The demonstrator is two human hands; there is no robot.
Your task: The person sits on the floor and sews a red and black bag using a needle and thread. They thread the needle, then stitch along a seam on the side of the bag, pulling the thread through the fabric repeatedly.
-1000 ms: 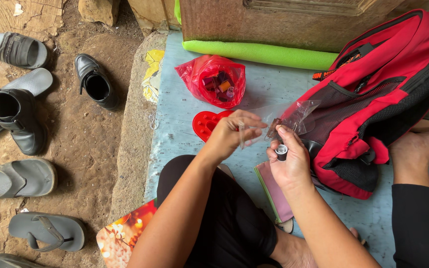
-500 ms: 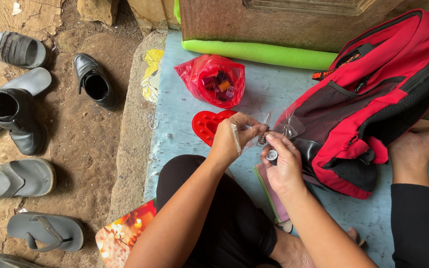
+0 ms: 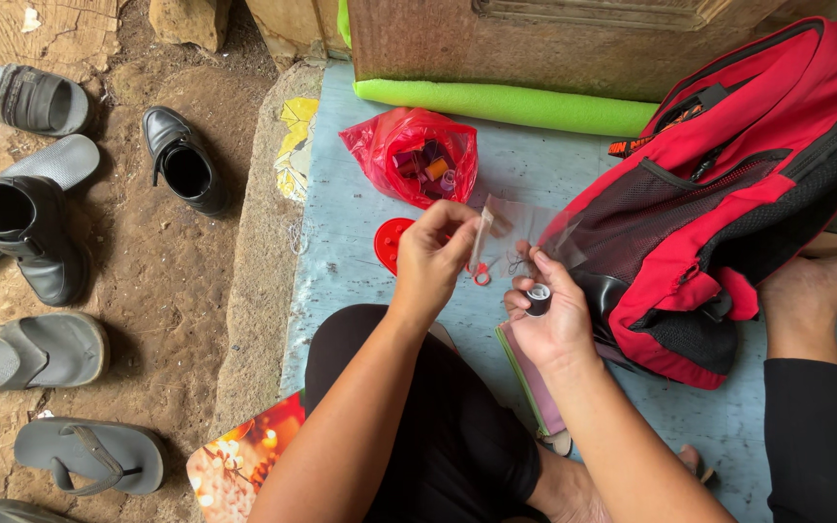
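My left hand (image 3: 435, 260) pinches the edge of a small clear plastic bag (image 3: 512, 230) and lifts it above the floor. My right hand (image 3: 547, 322) holds a small dark thread spool (image 3: 539, 298) in its palm while its fingertips touch the bag's other side. A small red ring-shaped piece (image 3: 481, 277) hangs just below the bag. A red heart-shaped plastic case (image 3: 389, 243) lies on the floor, mostly hidden behind my left hand.
A red plastic bag of thread spools (image 3: 418, 159) lies beyond the hands. A red and black backpack (image 3: 728, 184) stands at right, a green foam roll (image 3: 506, 102) along the wall. A pink pouch (image 3: 535, 373) lies under my right wrist. Shoes and sandals (image 3: 36, 232) sit on dirt at left.
My left hand has shifted left and up, pulling the clear bag open and flatter. My right hand stays low with the spool. The red heart case is more covered now.
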